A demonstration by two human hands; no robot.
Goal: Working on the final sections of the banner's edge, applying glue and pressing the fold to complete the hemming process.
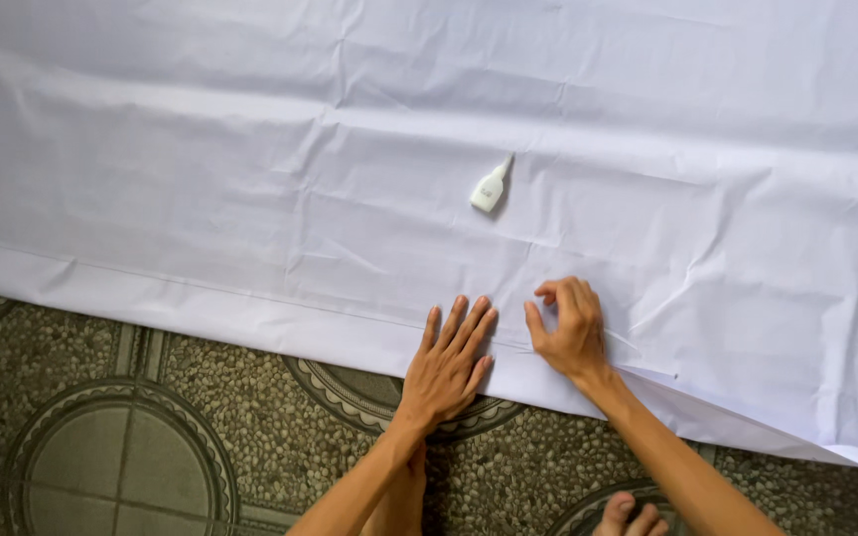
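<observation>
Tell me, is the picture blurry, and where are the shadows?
Head view: sharp, soft even light, no glare; faint shadows lie in the white sheet creases, beside the small white bottle and under the left hand; the right hand looks clear too.

The floor [250, 447] is of pebbled stone in grey-brown, set with smooth round inlays ringed by scalloped bands, the largest circle [121, 467] lying at the lower left of it, all in soft, even daylight without hard shadows.
</observation>
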